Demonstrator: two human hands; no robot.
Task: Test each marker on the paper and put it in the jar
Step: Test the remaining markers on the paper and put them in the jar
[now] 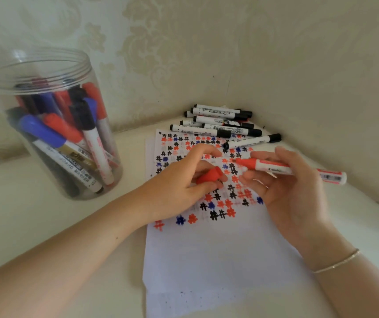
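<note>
My right hand (291,193) holds an uncapped red marker (278,167) over the paper (206,253), its tip pointing left. My left hand (183,182) grips the marker's red cap (209,176) just left of the tip, a small gap between them. The paper carries many red, blue and black hash marks in its upper half. A clear plastic jar (46,125) stands open at the left, holding several red, blue and black markers. A pile of black-capped markers (225,125) lies at the far corner beyond the paper.
The cream table (34,226) ends against patterned walls that meet in a corner behind the marker pile. A thin bracelet (337,261) circles my right wrist. The lower half of the paper is unmarked apart from faint specks near its front edge.
</note>
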